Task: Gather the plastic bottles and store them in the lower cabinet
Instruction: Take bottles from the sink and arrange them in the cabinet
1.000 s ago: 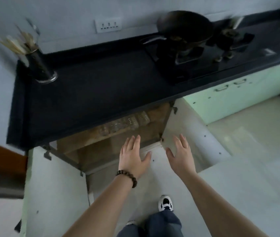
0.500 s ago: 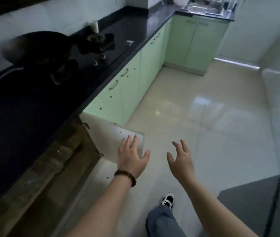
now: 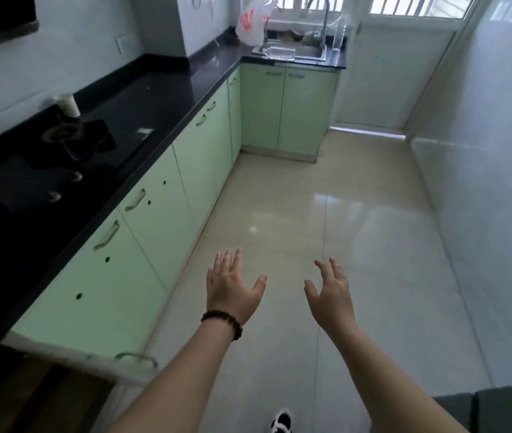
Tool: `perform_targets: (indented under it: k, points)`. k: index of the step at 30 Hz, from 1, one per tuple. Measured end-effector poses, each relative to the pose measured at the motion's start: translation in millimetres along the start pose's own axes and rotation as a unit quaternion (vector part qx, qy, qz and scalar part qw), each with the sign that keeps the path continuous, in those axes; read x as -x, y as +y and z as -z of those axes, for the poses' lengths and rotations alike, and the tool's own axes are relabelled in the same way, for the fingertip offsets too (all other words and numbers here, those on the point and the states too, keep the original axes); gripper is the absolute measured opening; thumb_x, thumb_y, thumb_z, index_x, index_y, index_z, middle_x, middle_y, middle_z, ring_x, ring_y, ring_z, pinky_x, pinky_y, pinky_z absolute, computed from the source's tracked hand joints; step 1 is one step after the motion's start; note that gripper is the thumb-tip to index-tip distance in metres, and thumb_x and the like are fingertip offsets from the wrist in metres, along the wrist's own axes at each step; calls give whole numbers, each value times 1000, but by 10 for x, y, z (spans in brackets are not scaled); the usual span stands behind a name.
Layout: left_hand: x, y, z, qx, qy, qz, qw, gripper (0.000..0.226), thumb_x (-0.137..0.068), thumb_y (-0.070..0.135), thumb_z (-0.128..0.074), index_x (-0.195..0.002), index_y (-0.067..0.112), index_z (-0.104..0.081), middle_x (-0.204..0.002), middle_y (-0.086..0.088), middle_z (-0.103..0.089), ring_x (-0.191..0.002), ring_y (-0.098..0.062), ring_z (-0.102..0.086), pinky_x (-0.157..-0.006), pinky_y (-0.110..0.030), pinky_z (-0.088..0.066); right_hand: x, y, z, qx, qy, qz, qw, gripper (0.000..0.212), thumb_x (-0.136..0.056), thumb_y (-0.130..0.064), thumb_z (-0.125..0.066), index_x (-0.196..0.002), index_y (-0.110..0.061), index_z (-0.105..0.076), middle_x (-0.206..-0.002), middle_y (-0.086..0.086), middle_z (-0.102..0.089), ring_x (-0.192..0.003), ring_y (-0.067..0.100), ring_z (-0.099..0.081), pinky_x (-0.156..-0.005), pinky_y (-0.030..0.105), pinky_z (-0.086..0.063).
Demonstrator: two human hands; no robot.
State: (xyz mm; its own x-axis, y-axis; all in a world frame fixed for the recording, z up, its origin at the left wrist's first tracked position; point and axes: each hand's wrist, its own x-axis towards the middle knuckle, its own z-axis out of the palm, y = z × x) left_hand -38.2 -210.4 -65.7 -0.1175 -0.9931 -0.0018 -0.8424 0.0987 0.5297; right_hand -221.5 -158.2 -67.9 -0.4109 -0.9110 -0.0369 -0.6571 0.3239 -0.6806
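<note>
Both hands empty, fingers spread: left hand (image 3: 232, 290), right hand (image 3: 331, 293) over floor. One clear bottle (image 3: 279, 53) lies by far sink (image 3: 307, 51); one lower cabinet door (image 3: 86, 310) ajar

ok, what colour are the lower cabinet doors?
Pale green, with metal handles; the lower cabinet doors show best in the head view, under the black countertop.

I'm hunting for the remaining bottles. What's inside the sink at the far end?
A clear plastic bottle lies at the sink edge; the basin's bottom is hidden by its rim.
</note>
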Motion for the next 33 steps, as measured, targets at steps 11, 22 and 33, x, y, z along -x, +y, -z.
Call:
perform_targets:
  k: [11,22,33]
  points:
    - [-1802,875,-289,6,18,-1,1000,80,-89,57,-48,-152,18,-18,-159,-7,-18,-147,-20,-6,-118,-38,-8,-1960,147,471,0,16,-5,1000,51,-93,-23,-54,-140,-12,-41,-156,11,-21,-145,23,-14,-115,35,-16]
    - [-4465,1326,-605,16,28,-14,999,80,-89,57,-49,-152,19,-19,-159,-7,-17,-147,-20,-6,-118,-38,-9,-4652,-113,261,-8,20,-2,1000,51,-92,-22,-56,-140,-12,-42,-156,12,-21,-144,25,-18,-114,36,-20]
    - [-7020,1877,-673,18,11,-29,999,80,-90,56,-48,-153,19,-17,-160,-6,-15,-147,-19,-6,-118,-38,-10,-7142,-483,379,-7,47,-27,999,49,-93,-23,-54,-140,-13,-42,-157,10,-19,-144,23,-17,-111,33,-23]
